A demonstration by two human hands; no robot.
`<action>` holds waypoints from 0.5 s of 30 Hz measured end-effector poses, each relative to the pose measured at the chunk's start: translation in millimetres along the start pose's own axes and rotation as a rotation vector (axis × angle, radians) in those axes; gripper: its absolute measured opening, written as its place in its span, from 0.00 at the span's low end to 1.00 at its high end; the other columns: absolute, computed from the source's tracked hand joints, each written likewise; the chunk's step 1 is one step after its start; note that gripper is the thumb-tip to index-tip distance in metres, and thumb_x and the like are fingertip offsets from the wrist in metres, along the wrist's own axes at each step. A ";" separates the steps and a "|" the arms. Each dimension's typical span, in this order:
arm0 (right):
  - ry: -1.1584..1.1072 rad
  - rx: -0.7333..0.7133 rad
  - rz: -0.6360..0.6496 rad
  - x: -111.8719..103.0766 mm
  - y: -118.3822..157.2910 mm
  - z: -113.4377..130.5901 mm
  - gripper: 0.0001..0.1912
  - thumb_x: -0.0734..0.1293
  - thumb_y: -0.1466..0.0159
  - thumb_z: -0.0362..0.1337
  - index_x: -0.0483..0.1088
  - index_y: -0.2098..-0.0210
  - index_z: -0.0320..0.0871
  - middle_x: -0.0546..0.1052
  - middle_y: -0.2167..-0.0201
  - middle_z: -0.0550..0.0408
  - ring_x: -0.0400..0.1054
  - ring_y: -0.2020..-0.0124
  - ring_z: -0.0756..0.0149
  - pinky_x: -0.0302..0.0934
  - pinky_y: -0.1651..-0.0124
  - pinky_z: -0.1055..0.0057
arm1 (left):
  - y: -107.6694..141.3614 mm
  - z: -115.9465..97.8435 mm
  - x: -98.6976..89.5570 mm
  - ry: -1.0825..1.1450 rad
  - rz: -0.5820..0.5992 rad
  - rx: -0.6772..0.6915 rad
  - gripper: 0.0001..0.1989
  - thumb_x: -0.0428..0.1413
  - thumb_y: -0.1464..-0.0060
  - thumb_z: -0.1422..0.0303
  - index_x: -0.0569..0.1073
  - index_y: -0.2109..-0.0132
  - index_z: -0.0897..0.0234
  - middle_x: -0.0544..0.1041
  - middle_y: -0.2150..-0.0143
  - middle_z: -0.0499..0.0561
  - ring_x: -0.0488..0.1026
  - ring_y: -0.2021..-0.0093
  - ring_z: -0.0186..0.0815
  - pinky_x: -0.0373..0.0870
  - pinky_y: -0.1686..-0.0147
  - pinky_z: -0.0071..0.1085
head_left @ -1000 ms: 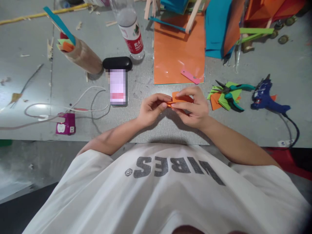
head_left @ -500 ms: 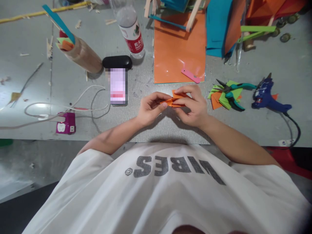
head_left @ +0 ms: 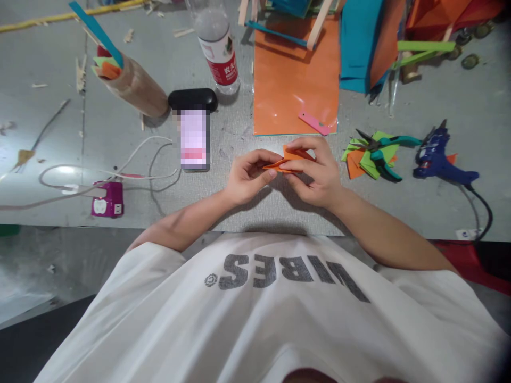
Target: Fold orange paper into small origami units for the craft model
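Note:
A small folded piece of orange paper (head_left: pixel 293 153) is held between both hands over the near part of the table. My left hand (head_left: pixel 250 176) pinches its left end with thumb and index finger. On the other side, my right hand (head_left: pixel 315 173) grips the paper with its fingers on different folds, and one flap stands up between them. Parts of the paper are hidden by the fingers. Just beyond my hands lies a pink folding cutter (head_left: pixel 313 123) on a plastic-wrapped pack of orange sheets (head_left: pixel 293 80).
Teal-handled pliers (head_left: pixel 377 151) lie on green and orange paper scraps (head_left: pixel 355 164), beside a blue glue gun (head_left: pixel 435 154). To the left are a phone (head_left: pixel 194 138), a water bottle (head_left: pixel 219 53), a paper-filled tube (head_left: pixel 139 88) and a purple charger (head_left: pixel 107 199) with cables.
Both hands stay almost in place on the orange paper, with only a slight shift of the fingers. The whole view has moved very slightly.

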State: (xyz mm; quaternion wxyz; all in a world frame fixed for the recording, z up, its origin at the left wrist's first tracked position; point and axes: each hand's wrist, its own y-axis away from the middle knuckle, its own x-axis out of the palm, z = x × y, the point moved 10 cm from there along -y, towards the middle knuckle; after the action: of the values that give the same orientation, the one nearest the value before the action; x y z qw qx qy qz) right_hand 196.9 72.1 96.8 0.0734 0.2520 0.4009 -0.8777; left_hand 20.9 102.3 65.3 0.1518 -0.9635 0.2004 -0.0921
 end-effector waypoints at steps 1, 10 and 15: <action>0.001 0.011 0.003 0.1 0.6 -1.2 0.14 0.75 0.24 0.39 0.85 0.41 0.60 0.81 0.35 0.48 0.80 0.35 0.43 0.80 0.33 0.36 | 0.4 0.7 0.2 -0.012 0.000 0.006 0.17 0.77 0.29 0.50 0.91 0.46 0.55 0.94 0.47 0.55 0.93 0.46 0.42 0.92 0.44 0.40; 0.009 -0.050 -0.085 -3.4 -1.6 8.6 0.14 0.74 0.23 0.37 0.85 0.42 0.61 0.82 0.38 0.50 0.81 0.39 0.46 0.81 0.38 0.40 | 8.5 -1.6 -5.1 -0.160 -0.082 0.116 0.11 0.77 0.29 0.53 0.93 0.49 0.54 0.95 0.46 0.54 0.95 0.45 0.42 0.92 0.41 0.40; 0.015 -0.106 -0.161 -9.1 -2.4 13.9 0.11 0.77 0.24 0.37 0.84 0.45 0.57 0.85 0.41 0.51 0.83 0.43 0.50 0.80 0.42 0.45 | 10.6 -9.2 -4.9 -0.224 -0.113 0.164 0.09 0.76 0.27 0.55 0.93 0.51 0.53 0.95 0.48 0.54 0.95 0.48 0.42 0.92 0.44 0.40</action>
State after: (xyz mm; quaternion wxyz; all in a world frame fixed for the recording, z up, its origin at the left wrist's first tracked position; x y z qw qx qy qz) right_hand 198.6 62.8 110.6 0.0127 0.2211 0.4662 -0.8565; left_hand 10.5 92.8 69.8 0.2460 -0.9618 0.1196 -0.0083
